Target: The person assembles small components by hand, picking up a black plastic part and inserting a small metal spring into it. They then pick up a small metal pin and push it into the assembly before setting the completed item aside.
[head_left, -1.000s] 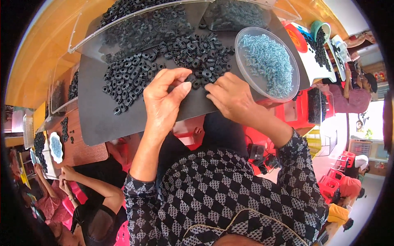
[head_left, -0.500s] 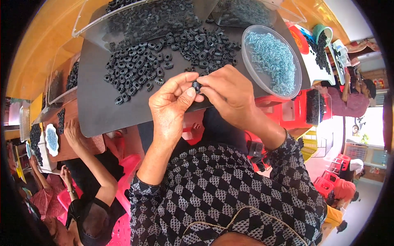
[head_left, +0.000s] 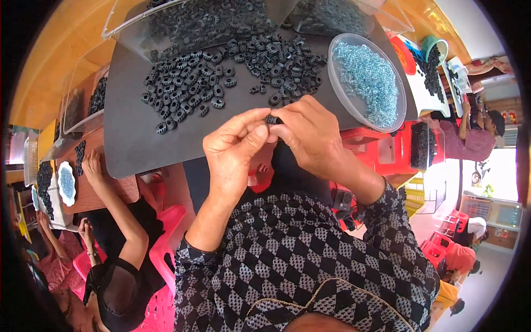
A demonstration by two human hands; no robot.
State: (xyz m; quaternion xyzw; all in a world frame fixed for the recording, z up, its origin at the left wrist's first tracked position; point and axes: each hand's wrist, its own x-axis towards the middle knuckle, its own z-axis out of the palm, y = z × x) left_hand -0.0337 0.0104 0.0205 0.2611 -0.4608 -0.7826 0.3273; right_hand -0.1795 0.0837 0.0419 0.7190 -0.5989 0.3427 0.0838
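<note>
Just off the near edge of the dark table (head_left: 138, 146), both hands meet around one small black plastic part (head_left: 272, 119). My left hand (head_left: 232, 146) pinches it between thumb and fingertips from the left. From the other side, my right hand (head_left: 315, 133) closes on it, its thumb nearly touching my left thumb. Fingers cover most of the part. Beyond the hands lie a left heap of similar black parts (head_left: 185, 88) with oval holes and a right heap (head_left: 282, 63). Small bluish, shiny pieces, which look like springs, (head_left: 368, 77) fill a round clear tub (head_left: 354, 108) at the right.
A clear bin (head_left: 124, 29) holding more black parts stands at the table's back. At left, a co-worker's arm (head_left: 121, 205) rests by another table with a white dish (head_left: 67, 182). Red stools (head_left: 381, 152) stand to the right; more people sit farther off.
The black part has been turned between my fingers and shifted slightly right. My right fingers have changed their grip, with the thumb now lower. The co-worker's arm at left has moved slightly.
</note>
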